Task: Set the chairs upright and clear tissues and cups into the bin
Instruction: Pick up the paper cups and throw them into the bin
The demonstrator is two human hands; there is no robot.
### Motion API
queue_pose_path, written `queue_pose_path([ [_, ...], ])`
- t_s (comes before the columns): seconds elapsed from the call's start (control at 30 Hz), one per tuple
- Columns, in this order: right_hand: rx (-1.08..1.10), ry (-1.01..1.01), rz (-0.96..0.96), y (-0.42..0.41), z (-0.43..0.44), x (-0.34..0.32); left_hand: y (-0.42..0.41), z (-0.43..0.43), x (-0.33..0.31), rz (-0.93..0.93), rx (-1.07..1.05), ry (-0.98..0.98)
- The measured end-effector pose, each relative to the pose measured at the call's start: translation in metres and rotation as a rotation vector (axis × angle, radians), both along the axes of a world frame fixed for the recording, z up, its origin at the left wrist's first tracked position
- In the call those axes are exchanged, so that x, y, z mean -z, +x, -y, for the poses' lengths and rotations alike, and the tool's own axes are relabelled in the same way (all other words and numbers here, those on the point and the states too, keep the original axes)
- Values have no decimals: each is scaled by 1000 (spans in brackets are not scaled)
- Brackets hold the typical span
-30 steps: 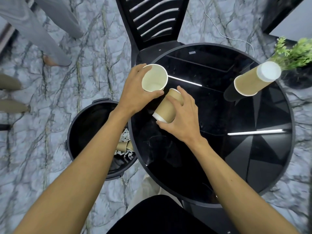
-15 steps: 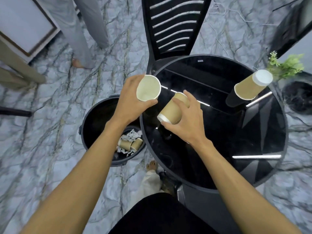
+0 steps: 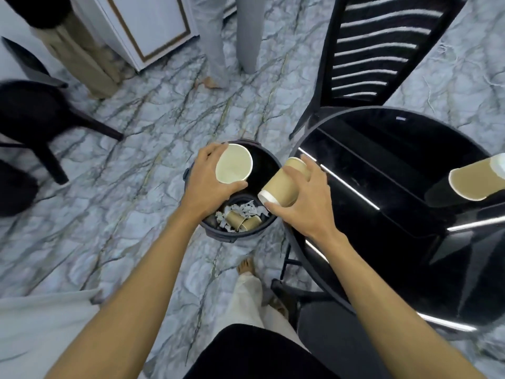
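Observation:
My left hand (image 3: 209, 177) grips a paper cup (image 3: 233, 167) whose pale inside faces me, held over the black bin (image 3: 235, 236). My right hand (image 3: 306, 203) holds a second brown paper cup (image 3: 284, 184) on its side, white rim toward the bin, at the bin's right edge. Inside the bin lie brown cups (image 3: 241, 221) and white tissues (image 3: 243, 210). One more cup (image 3: 475, 181) lies on the round black table (image 3: 382, 165) at the right. A black slatted chair (image 3: 374, 47) stands upright behind the table.
Another dark chair (image 3: 35, 116) stands at the far left on the marble floor. A person's legs (image 3: 232, 31) and a white cabinet (image 3: 147, 26) are at the top. My own leg and foot (image 3: 246, 272) are below the bin. A pale surface (image 3: 41, 332) fills the lower left.
Both hands carried their cups leftward off the table to above the bin. The view swung left, so the bin now sits in the middle.

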State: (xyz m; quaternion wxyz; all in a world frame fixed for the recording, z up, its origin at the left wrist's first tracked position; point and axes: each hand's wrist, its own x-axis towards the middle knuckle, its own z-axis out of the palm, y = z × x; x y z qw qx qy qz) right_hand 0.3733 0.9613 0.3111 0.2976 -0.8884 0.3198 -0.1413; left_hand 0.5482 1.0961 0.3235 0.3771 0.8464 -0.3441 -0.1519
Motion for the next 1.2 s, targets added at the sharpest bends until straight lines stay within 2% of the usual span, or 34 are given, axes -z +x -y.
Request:
queue_pose_path([
  [0.23, -118, 13, -40, 44, -9, 11, 24, -33, 13, -42, -136, 27],
  [0.5, -161, 12, -69, 102, 6, 27, 67, -27, 29, -80, -204, 43],
  [0.7, -163, 38, -133, 156, 20, 53, 107, -9, 61, -122, -201, 69],
  [0.83, -145, 48, -169, 185, 26, 89, 129, 0, 105, -143, -158, 104],
  [0.9, -154, 21, -273, 196, 27, 119, 138, 4, 138, -208, -145, 161],
  [1.0, -215, -16, -548, 201, 26, 165, 144, 8, 188, -278, -46, 488],
  [1.07, -233, 44, -640, 197, 23, 186, 143, 5, 210, -296, 18, 636],
  [1.2, -260, 189, -718, 186, 16, 200, 136, -3, 228, -361, 48, 582],
])
